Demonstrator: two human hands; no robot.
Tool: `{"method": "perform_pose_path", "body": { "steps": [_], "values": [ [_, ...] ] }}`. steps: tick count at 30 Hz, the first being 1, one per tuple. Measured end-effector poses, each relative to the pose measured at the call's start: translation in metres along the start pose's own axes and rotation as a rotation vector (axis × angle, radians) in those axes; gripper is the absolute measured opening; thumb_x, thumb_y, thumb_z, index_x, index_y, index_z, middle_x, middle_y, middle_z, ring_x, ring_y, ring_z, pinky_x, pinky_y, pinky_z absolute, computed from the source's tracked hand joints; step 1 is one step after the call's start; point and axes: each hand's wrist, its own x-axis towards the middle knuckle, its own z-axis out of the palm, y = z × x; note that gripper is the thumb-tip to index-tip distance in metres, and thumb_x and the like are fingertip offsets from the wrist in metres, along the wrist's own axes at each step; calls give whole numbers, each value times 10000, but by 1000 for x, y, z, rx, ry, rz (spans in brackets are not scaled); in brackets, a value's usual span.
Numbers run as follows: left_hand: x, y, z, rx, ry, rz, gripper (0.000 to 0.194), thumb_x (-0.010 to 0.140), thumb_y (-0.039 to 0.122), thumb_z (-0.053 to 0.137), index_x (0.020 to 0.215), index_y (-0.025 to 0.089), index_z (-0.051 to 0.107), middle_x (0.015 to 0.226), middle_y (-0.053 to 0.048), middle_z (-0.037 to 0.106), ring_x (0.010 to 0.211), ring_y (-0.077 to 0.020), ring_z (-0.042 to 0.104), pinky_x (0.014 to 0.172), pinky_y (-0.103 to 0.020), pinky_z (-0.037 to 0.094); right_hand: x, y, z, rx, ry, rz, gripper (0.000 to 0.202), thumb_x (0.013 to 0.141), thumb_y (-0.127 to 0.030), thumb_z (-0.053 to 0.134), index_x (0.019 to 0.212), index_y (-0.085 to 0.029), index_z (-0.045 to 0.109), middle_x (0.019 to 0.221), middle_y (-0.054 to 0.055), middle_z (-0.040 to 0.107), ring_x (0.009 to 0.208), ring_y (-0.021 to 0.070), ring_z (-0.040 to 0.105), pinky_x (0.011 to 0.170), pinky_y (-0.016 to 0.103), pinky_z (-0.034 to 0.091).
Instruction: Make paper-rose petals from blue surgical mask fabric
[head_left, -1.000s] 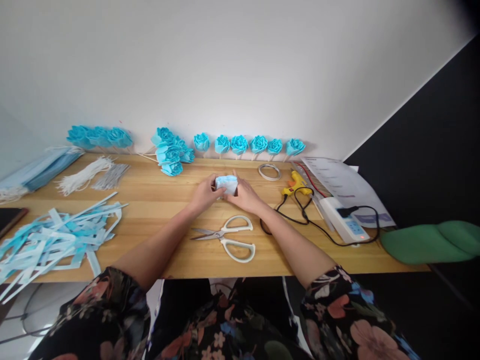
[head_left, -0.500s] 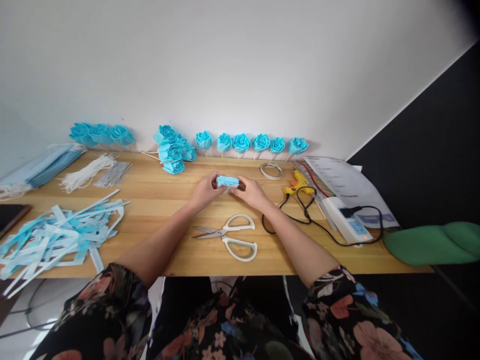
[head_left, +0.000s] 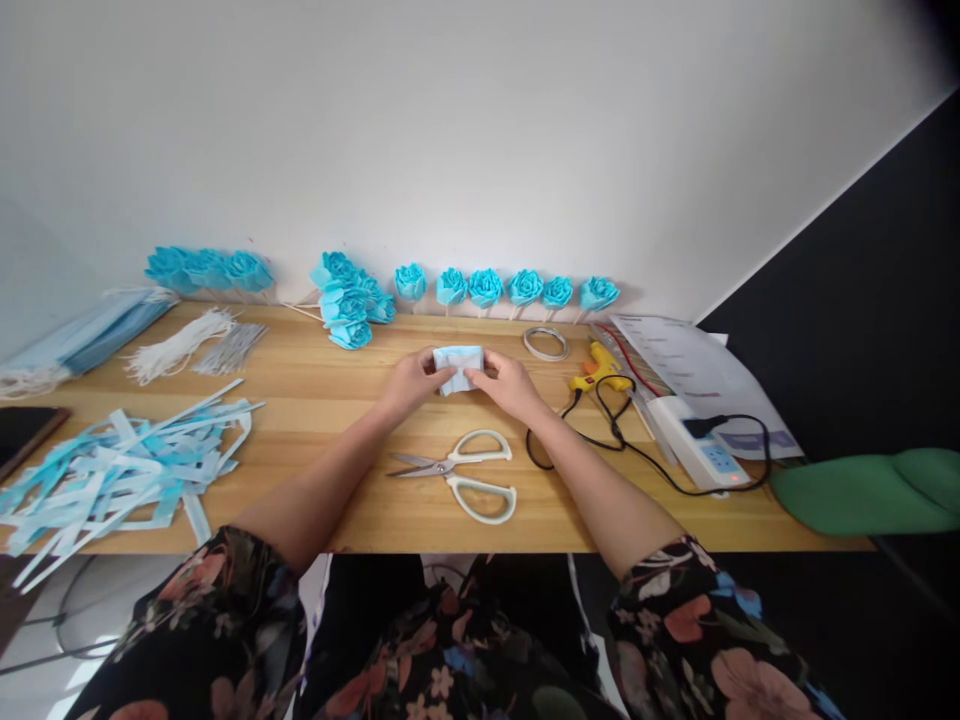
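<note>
A small folded piece of light blue and white material [head_left: 459, 368] is held up above the middle of the wooden table. My left hand [head_left: 414, 382] grips its left side, with the thumb across the near face. On the right side my right hand [head_left: 510, 385] pinches it in the same way. Open scissors with white handles [head_left: 457, 468] lie on the wood between my forearms. Behind my hands, several blue flowers on sticks [head_left: 485, 289] lean against the wall.
Cut blue and white strips [head_left: 142, 470] lie at left, near white cords [head_left: 180, 345], grey wires [head_left: 231, 348] and stacked masks [head_left: 90, 335]. At right are a wire coil [head_left: 546, 344], a yellow glue gun [head_left: 604, 368], its black cord, a power strip [head_left: 701, 445] and paper sheets [head_left: 697, 370].
The folded piece has been turned in my hands: its layered edge faced me before, and its flat pale face shows now. My thumbs have moved onto that face.
</note>
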Motion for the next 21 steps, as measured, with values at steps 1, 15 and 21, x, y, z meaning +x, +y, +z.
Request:
{"method": "perform_pose_path", "body": {
  "steps": [1, 15, 21],
  "values": [
    [0, 1, 0, -77, -13, -24, 386, 681, 420, 697, 930, 131, 641, 890, -65, 711, 780, -195, 636, 680, -288, 492, 0, -1, 0, 42, 12, -2, 188, 797, -333, 585, 871, -173, 650, 826, 21, 697, 750, 172, 619, 691, 270, 467],
    [-3, 11, -1, -178, -31, 3, 513, 662, 426, 750, 1055, 137, 593, 988, -78, 686, 861, -182, 635, 724, -275, 492, -4, -8, -8, -76, 153, -126, 220, 856, -379, 559, 921, -203, 673, 848, 14, 693, 768, 181, 621, 728, 277, 471],
    [-3, 14, -2, 16, 13, 138, 425, 698, 343, 713, 1066, 149, 628, 1031, -75, 691, 962, -200, 629, 861, -305, 468, -4, -7, -9, -235, 102, -204, 272, 870, -343, 578, 1114, -261, 665, 1085, 40, 710, 999, 238, 647, 898, 349, 470]
  ]
}}
